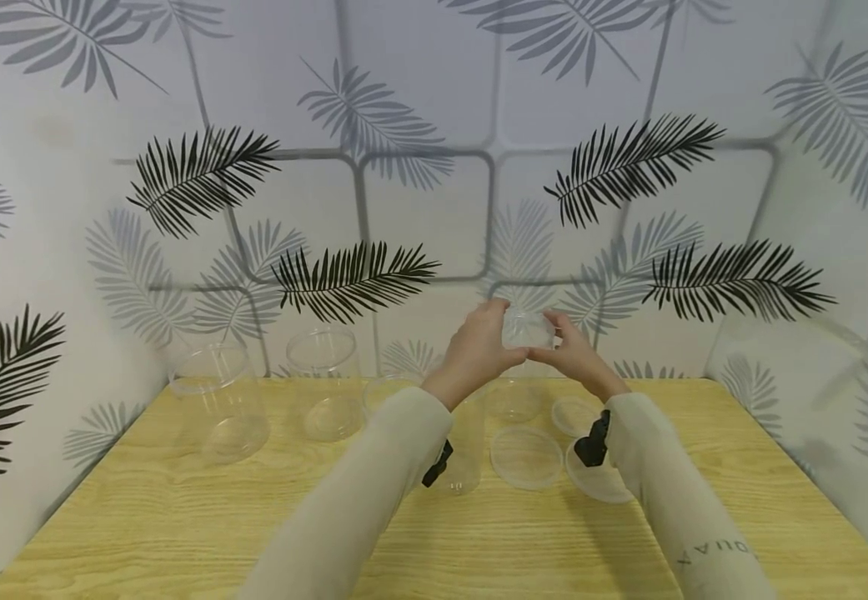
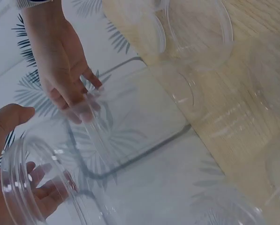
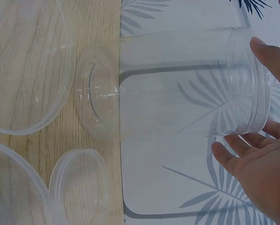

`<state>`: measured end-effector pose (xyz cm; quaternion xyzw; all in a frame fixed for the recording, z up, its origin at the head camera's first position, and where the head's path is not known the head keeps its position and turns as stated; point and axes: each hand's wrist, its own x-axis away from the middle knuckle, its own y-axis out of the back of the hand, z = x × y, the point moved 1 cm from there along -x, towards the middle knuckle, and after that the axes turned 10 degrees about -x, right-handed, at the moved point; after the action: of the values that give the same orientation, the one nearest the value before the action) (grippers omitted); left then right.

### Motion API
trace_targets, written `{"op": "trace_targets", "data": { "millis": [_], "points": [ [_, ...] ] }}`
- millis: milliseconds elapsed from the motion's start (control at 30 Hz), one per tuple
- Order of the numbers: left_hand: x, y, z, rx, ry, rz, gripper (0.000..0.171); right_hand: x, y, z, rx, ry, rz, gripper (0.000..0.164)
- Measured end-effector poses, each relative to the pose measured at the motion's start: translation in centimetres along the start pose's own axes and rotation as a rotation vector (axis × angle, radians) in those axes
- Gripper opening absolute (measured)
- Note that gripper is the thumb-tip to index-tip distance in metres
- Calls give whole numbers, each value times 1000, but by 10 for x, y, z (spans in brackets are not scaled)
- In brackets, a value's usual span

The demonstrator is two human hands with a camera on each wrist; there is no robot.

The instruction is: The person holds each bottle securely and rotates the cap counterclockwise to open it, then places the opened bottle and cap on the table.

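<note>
A clear cylindrical jar (image 3: 177, 84) stands near the table's back edge, its ridged top to the right in the right wrist view. My right hand (image 1: 578, 360) grips that top, thumb on one side and fingers on the other. In the head view the top (image 1: 528, 330) looks whitish between both hands; whether a lid is on it, I cannot tell. My left hand (image 1: 474, 346) is beside the top, thumb and fingers spread. The left wrist view shows a gap between the left thumb (image 2: 18, 113) and that jar. Another clear jar (image 2: 18, 176) partly covers the left fingers there.
Flat clear lids (image 1: 527, 458) lie on the wooden table (image 1: 178, 533), some beneath the right forearm. More clear jars stand at the left (image 1: 216, 408) and back (image 1: 324, 383). A leaf-patterned wall (image 1: 426, 217) rises behind the table.
</note>
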<state>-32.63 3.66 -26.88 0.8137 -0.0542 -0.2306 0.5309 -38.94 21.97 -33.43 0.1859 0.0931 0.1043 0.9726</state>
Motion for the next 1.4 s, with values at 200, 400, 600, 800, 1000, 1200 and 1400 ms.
{"op": "trace_targets", "data": {
  "millis": [200, 400, 600, 800, 1000, 1200, 1400],
  "points": [
    [1, -9, -12, -18, 6, -35, 66, 3, 7, -1, -32, 4, 21, 88],
    [4, -17, -24, -3, -21, -61, 66, 5, 16, -4, -7, -18, 23, 92],
    [10, -27, -38, 65, -31, -74, 64, 7, 25, -6, 30, -47, 43, 95],
    [16, -43, -42, 202, 89, -111, 70, 8, 28, -5, 19, -45, 67, 92],
    [19, -67, -37, 334, 238, -138, 78, 9, 27, -4, 22, -46, 62, 91],
    [19, -91, -28, 457, 374, -168, 83, 11, 26, -6, 16, -49, 56, 92],
    [13, -108, -16, 475, 395, -194, 82, 9, 25, -8, -8, -54, 51, 94]
  ]
}}
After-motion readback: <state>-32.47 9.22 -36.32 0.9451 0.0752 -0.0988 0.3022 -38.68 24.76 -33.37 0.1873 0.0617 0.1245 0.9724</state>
